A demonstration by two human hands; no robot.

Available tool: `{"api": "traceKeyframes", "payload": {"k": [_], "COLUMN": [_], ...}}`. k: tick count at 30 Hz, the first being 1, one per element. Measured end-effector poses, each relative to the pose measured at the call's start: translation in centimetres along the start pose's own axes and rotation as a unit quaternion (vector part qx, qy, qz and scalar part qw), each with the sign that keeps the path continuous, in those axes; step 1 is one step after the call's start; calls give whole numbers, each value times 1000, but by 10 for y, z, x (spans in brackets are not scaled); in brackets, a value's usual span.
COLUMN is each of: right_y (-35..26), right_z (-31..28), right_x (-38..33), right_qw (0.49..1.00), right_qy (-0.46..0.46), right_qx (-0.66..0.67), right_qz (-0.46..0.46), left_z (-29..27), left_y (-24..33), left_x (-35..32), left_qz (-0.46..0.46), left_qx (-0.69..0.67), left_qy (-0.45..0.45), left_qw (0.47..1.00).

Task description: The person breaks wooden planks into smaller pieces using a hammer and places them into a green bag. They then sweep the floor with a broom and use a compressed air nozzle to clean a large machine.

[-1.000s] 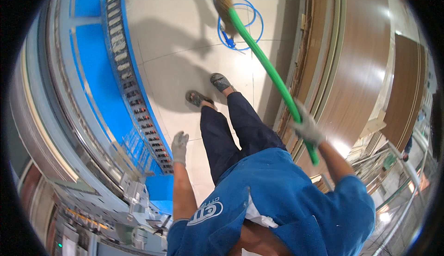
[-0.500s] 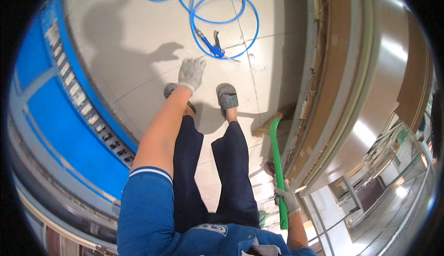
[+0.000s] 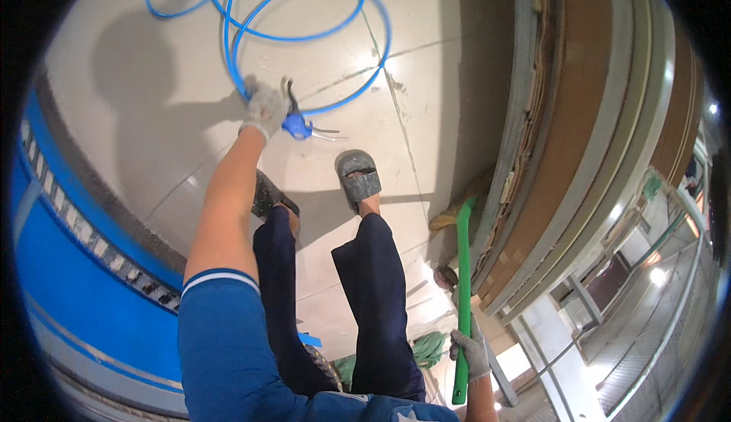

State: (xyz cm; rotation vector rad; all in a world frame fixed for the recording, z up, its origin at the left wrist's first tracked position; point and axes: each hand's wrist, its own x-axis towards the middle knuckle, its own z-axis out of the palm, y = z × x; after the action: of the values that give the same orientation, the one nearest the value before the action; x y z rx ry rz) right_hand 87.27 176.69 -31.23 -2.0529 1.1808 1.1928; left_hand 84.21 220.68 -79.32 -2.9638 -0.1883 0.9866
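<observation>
My left hand, in a pale grey glove, is closed around the rear end of a blue air blow gun. The gun's dark lever and thin metal nozzle stick out past my fingers. A blue air hose lies in loops on the floor beyond, and its join to the gun is hidden by my hand. At the lower right, my gloved right hand is wrapped around the long green handle of a broom. Straw-coloured bristles show at the handle's far end, close to the stacked panels.
Layered panels stand stacked along the right side. To the left runs a blue machine frame with a slotted strip. My feet in dark slippers stand on pale floor tiles. Green cloth lies behind my legs.
My left hand has come down to the blow gun and taken hold of it. The gun has shifted toward me and left. My right hand still holds the broom, its handle now more upright.
</observation>
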Motion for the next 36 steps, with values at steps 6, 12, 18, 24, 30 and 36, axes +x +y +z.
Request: {"api": "traceKeyframes", "payload": {"k": [6, 12, 18, 24, 30, 36], "right_y": [-67, -142, -303, -328, -326, -249], "right_z": [46, 203, 378, 285, 142, 215], "right_x": [-54, -176, -275, -274, -250, -397], "right_qw": [989, 905, 849, 722, 297, 300], "right_qy": [-140, -401, -516, -338, 39, -466], "right_qx": [-3, -38, 3, -311, -785, -425], "right_qz": [-41, -138, -114, -517, -543, -716], "left_z": [-63, -217, -273, -290, -371, -489], "left_y": [-66, -116, -109, -66, -62, -50], "left_x": [-245, -506, -641, -664, -649, -654], "left_qz": [-45, -425, -505, -524, -622, -306], "left_qx": [-290, -458, -667, -667, -422, -675], "left_qy": [117, 288, 450, 433, 451, 670], "left_qw": [949, 726, 310, 304, 480, 40]}}
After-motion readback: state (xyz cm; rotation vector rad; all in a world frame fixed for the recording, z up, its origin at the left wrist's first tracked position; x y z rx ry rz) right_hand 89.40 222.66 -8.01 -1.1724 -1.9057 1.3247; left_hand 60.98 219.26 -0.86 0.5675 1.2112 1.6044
